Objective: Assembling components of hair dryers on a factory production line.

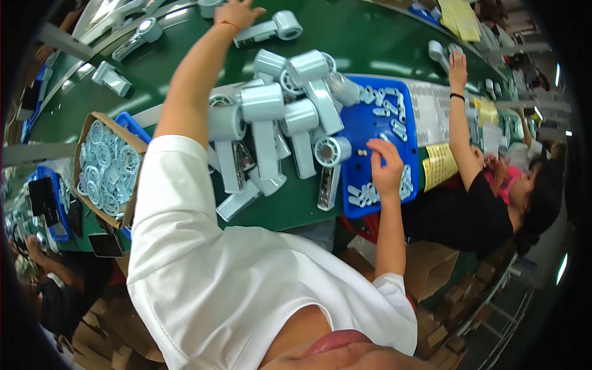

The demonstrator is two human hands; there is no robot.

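My left hand [237, 15] is stretched far across the green worktable, fingers apart. It is beside a pale grey part [210, 7] at the upper edge; whether it touches that part I cannot tell. A handheld fan body [271, 29] lies just right of my left wrist. My right hand [386, 165] hovers over a blue tray [376, 208], its fingers loosely bent and apart, with nothing visible in them. Small white pieces [362, 152] lie by its fingertips. Between my arms is a heap of pale grey fan bodies [262, 105], one [332, 154] standing against the tray's left side.
A cardboard box [81, 147] of round fan grilles [102, 163] stands to the left. More fan bodies [112, 79] lie farther back on the table [357, 37]. At right, a co-worker's arm [457, 117] reaches over the table near a yellow sheet [439, 165].
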